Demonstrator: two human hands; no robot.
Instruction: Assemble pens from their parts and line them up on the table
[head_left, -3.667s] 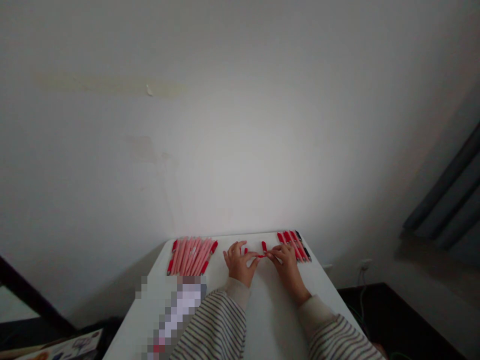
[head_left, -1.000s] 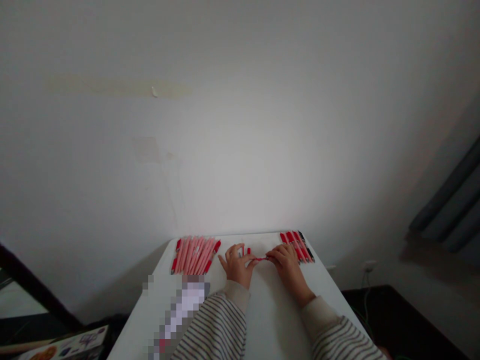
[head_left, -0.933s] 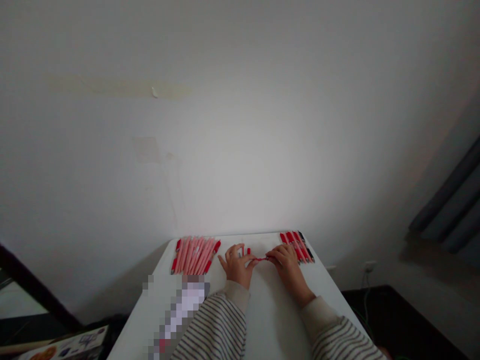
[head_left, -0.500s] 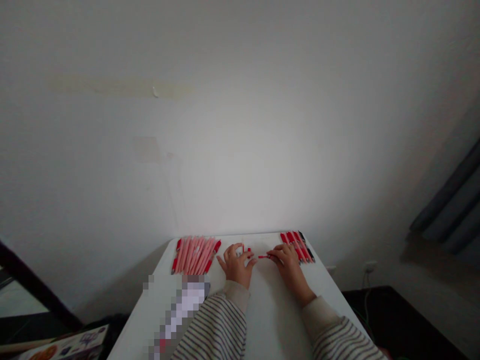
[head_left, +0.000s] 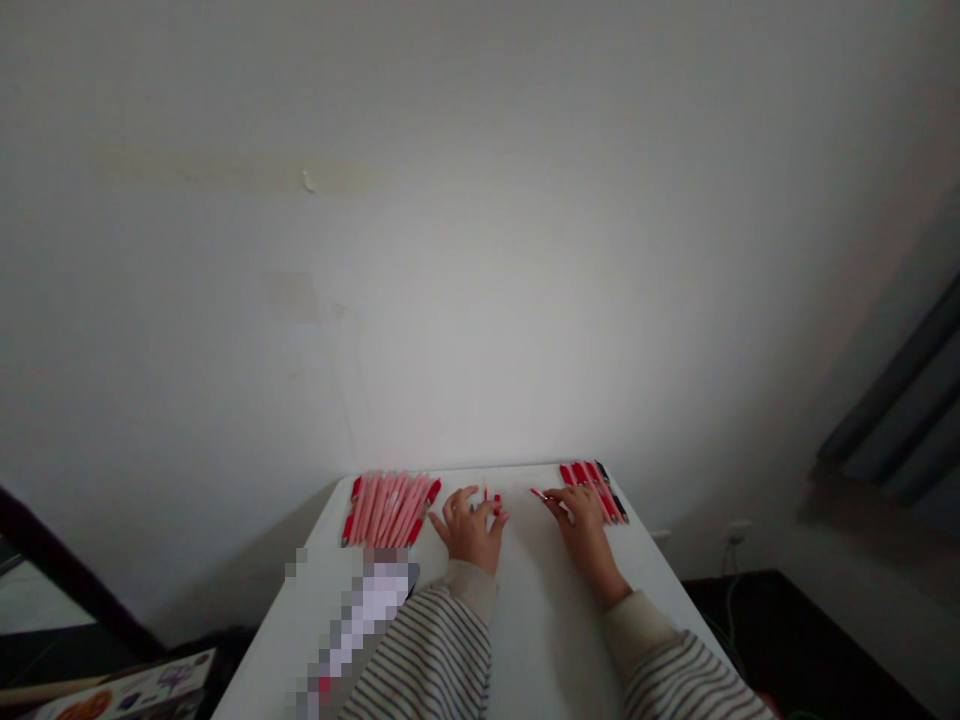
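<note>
Table: white, bearing the pen bundle at its far left.
Pen bundle (landmark): many pink-and-red pens side by side.
Pixelated object: nearer the person than the pen bundle; detail masked.
Left hand: just right of the pen bundle, now off the slim red piece it was pinching a second ago; fingertips at the red cap, grip on it unclear.
Right hand: farther right of the pen bundle, well apart from the left, thumb and finger pinched.
Pen row: far right of the pen bundle, unmoved.
Slim red piece: right of the pen bundle, tilted, now held by the right hand alone; the two-handed hold seems finished.
Red cap: between pen bundle and slim red piece.
</note>
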